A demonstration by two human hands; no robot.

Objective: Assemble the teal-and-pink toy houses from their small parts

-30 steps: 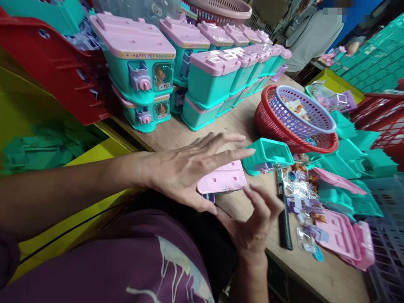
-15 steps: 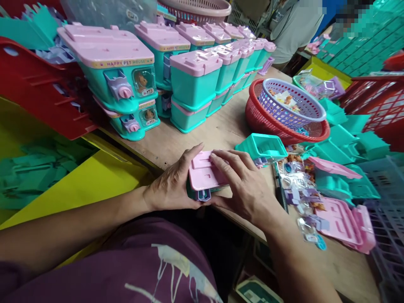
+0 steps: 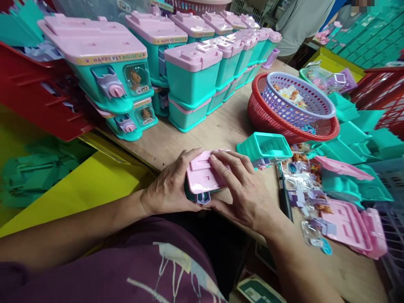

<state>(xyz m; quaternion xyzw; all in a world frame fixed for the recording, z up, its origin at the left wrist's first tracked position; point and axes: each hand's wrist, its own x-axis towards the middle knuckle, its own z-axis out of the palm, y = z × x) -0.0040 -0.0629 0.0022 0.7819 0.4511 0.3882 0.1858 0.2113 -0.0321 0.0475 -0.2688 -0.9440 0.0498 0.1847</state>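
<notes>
A toy pet house point(image 3: 205, 174) with a pink lid and a teal body is between my hands at the table's front edge. My left hand point(image 3: 173, 181) wraps its left side, thumb along the lid's edge. My right hand point(image 3: 243, 181) lies over the lid's right part with bent fingers, its thumb below near the lilac front piece point(image 3: 203, 198). Much of the teal body is hidden by my hands. Just beyond my right hand stands a lidless teal box point(image 3: 265, 147) with a lilac piece on its front.
Stacked pet houses point(image 3: 101, 59) fill the table's far left. A lilac basket point(image 3: 298, 101) sits in a red basket point(image 3: 259, 111). At right lie a black-handled tool point(image 3: 285, 198), clear plastic pieces point(image 3: 311, 231), pink lids point(image 3: 344, 223) and teal boxes. A red crate point(image 3: 41, 88) stands left.
The view has shifted slightly, so the baskets and right-hand parts appear farther right. Both hands keep the same hold on the pet house.
</notes>
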